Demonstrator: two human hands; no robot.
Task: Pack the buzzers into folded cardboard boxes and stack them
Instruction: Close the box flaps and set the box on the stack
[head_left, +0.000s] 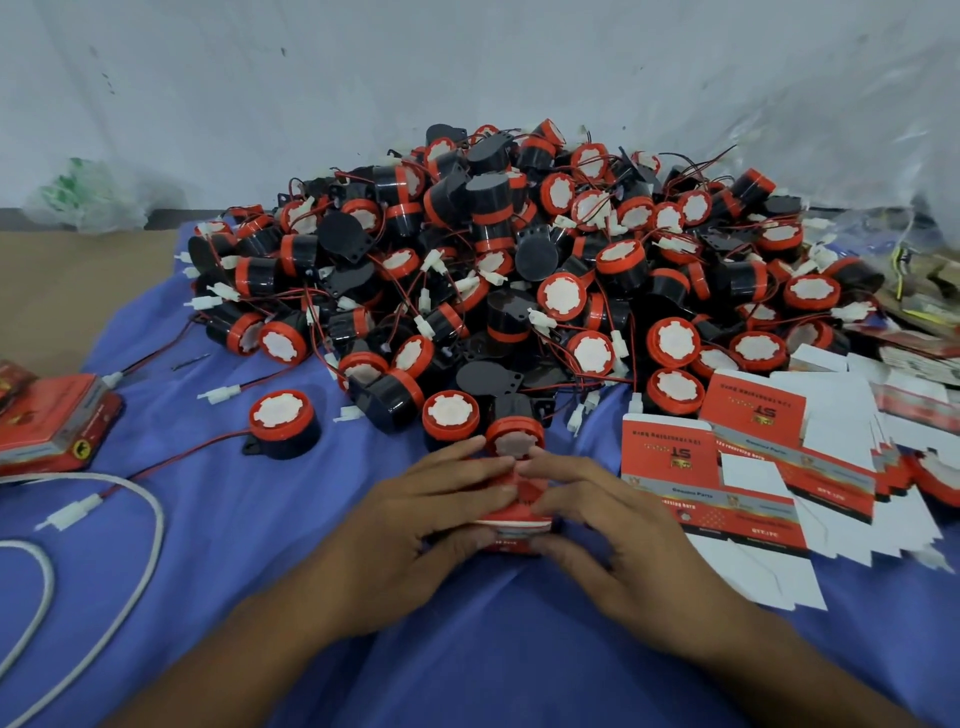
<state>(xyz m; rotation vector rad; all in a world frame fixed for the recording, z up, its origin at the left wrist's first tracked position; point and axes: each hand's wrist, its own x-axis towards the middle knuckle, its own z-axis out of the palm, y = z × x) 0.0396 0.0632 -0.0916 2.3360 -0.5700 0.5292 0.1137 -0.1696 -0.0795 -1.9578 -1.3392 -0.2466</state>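
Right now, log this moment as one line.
left hand: grips red cardboard box | right hand: grips same box | buzzer pile: behind | flat cartons: right | packed boxes: far left

Blue cloth (218, 545) covers most of the work surface, creased. Thick white cord (157, 519) lies on the cloth's near-left part in two loops & runs off the frame's left edge. Small thin dark item (191, 361) on the cloth, left of centre, too small to ID. Brown surface (78, 291) just past the cloth's left edge. Crumpled clear plastic bag w/ green print (83, 195) beyond the cloth's far-left corner, against a whitish, scuffed wall (363, 67) behind the cloth's far edge. Clear plastic sheeting (857, 119) rises over the cloth's far-right corner; yellow/black bits (904, 265) under it, blurred
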